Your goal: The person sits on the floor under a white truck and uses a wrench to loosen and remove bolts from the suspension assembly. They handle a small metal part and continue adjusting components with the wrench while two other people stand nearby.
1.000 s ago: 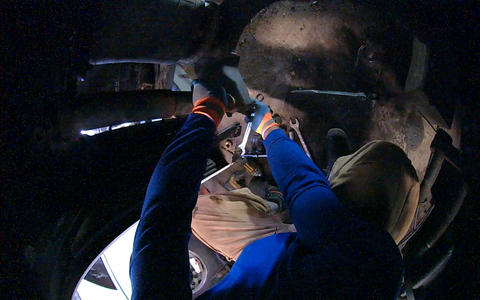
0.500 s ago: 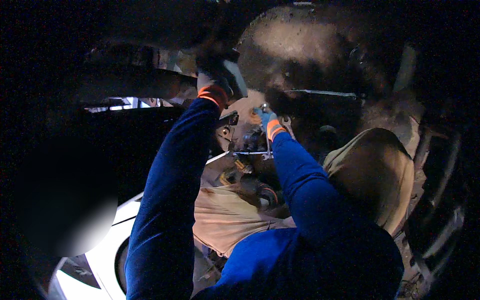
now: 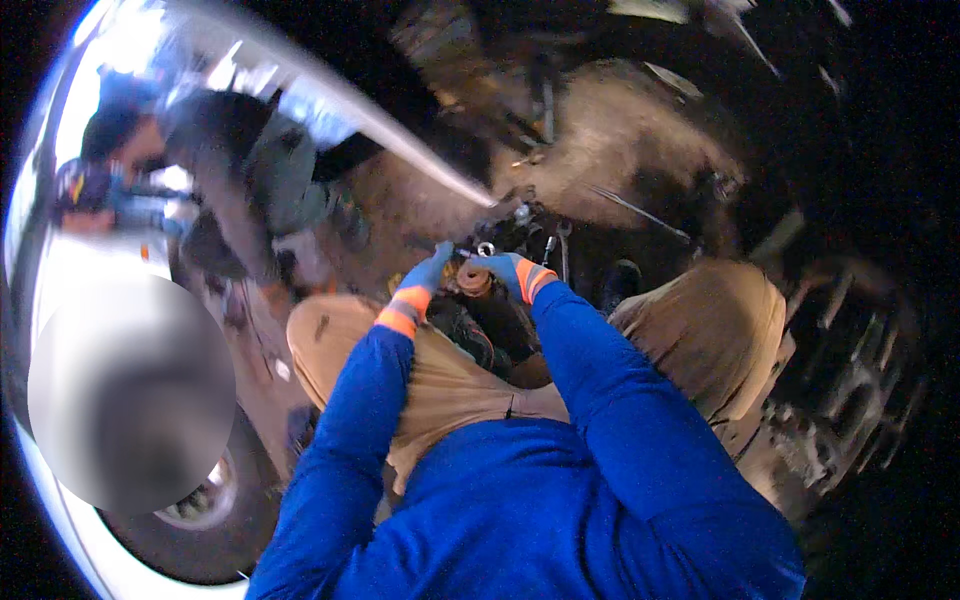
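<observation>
Both my hands wear grey-blue gloves with orange-striped cuffs and meet in front of my knees. My right hand (image 3: 503, 268) has its fingers closed by a small shiny metal ring-ended piece (image 3: 485, 249), which looks like a socket. Close to it, my left hand (image 3: 432, 271) is closed at a dark slim part; what exactly it grips is too small to make out. Just below the fingers shows a round brown ring-shaped thing (image 3: 474, 280). An open-ended wrench (image 3: 565, 250) and a shiny-tipped tool (image 3: 549, 246) lie right of my right hand.
A long metal bar (image 3: 637, 211) lies on the dirt ground (image 3: 620, 130) ahead. At left stand a white car with a wheel (image 3: 205, 500) and a blurred crouching person (image 3: 240, 170). Dark metal parts (image 3: 830, 370) are at right. A pale beam (image 3: 400, 140) slants down from upper left.
My left hand has come down from a raised spot by a dark, grey-faced object to beside my right hand. The view has swung, bringing the car and person in at left.
</observation>
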`<action>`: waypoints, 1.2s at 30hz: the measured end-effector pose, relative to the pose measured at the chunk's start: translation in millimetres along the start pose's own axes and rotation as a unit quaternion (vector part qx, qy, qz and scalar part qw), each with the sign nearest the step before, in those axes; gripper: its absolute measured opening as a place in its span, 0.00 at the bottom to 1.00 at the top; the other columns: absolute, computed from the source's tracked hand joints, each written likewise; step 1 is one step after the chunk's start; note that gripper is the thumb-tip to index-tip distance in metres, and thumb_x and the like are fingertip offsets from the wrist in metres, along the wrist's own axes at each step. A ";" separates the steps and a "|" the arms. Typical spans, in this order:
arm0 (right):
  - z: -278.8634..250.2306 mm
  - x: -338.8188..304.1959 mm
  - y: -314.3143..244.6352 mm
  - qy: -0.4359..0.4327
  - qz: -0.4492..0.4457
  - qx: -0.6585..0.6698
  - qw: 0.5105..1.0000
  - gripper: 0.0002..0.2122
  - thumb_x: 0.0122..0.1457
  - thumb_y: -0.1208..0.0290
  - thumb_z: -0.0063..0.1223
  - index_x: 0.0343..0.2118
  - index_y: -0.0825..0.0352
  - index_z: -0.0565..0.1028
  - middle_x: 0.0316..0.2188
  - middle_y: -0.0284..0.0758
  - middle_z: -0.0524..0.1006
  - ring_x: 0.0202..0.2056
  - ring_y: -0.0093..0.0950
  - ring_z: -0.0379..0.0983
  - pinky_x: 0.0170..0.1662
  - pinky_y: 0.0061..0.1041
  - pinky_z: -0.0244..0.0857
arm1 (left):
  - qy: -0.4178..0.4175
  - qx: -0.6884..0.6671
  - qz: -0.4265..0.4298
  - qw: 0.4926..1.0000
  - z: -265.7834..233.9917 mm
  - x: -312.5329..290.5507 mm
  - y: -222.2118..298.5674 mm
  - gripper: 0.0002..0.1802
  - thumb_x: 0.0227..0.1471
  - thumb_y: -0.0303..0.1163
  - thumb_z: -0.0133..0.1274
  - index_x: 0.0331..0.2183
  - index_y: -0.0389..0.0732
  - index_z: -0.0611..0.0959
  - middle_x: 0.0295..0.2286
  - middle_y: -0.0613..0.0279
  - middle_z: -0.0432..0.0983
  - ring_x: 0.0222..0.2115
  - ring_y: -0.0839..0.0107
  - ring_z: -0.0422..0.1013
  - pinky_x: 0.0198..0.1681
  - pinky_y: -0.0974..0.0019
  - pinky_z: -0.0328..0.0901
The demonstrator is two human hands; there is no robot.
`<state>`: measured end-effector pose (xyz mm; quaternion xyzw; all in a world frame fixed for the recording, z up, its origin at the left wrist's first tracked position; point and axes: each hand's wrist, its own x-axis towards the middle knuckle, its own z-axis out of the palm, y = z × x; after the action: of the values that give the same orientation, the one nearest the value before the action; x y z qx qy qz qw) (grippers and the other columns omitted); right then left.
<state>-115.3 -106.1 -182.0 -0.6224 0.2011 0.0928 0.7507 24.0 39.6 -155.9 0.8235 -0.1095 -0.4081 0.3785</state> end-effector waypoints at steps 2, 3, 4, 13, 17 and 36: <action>15.3 -29.9 -44.5 -0.035 0.031 0.002 0.999 0.20 0.53 0.52 0.49 0.36 0.67 0.77 0.32 0.31 0.76 0.32 0.22 0.70 0.35 0.23 0.63 | -0.034 -0.153 -0.056 0.986 17.6 -32.1 16.7 0.32 0.47 0.60 0.48 0.35 0.37 0.80 0.33 0.62 0.76 0.31 0.69 0.71 0.36 0.66 0.65; 18.8 -33.3 -55.9 -0.046 0.045 0.003 0.998 0.21 0.54 0.52 0.48 0.36 0.68 0.77 0.32 0.31 0.76 0.32 0.22 0.70 0.35 0.23 0.64 | -0.105 -0.267 -0.064 0.956 23.3 -51.9 36.1 0.33 0.46 0.61 0.48 0.35 0.37 0.80 0.32 0.61 0.76 0.30 0.69 0.71 0.36 0.66 0.65; 32.3 -35.3 -72.0 -0.055 0.044 0.093 0.993 0.22 0.55 0.50 0.46 0.37 0.68 0.76 0.32 0.32 0.76 0.31 0.23 0.71 0.33 0.23 0.65 | -0.164 -0.373 -0.062 0.911 13.1 -61.8 41.6 0.34 0.45 0.62 0.48 0.35 0.37 0.80 0.31 0.61 0.76 0.30 0.69 0.71 0.36 0.66 0.64; 73.0 -37.2 -189.3 -0.239 0.064 0.293 0.924 0.24 0.58 0.57 0.41 0.50 0.73 0.65 0.45 0.44 0.72 0.43 0.33 0.72 0.32 0.19 0.68 | 0.148 -0.419 0.179 0.878 -88.8 -75.5 29.5 0.18 0.46 0.46 0.53 0.27 0.39 0.80 0.23 0.66 0.72 0.24 0.75 0.66 0.29 0.71 0.61; 69.3 -34.3 -197.3 -0.185 -0.033 0.201 0.961 0.30 0.47 0.68 0.46 0.56 0.72 0.57 0.52 0.47 0.64 0.52 0.38 0.64 0.32 0.13 0.66 | 0.098 -0.546 0.113 0.824 -105.1 -92.7 43.5 0.19 0.47 0.49 0.51 0.22 0.42 0.79 0.18 0.66 0.70 0.17 0.75 0.65 0.18 0.71 0.58; 124.4 -49.4 -226.3 0.201 -0.356 -0.285 0.867 0.25 0.44 0.72 0.60 0.48 0.67 0.66 0.32 0.34 0.79 0.28 0.20 0.75 0.32 0.20 0.69 | -0.169 -0.599 0.104 0.776 -101.1 -132.5 83.4 0.17 0.51 0.45 0.46 0.32 0.40 0.77 0.23 0.64 0.73 0.20 0.74 0.68 0.20 0.73 0.62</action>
<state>-48.5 -26.9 59.6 -0.8436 0.0772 -0.2544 0.4665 25.9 100.9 20.1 0.3316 0.0100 -0.4824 0.8107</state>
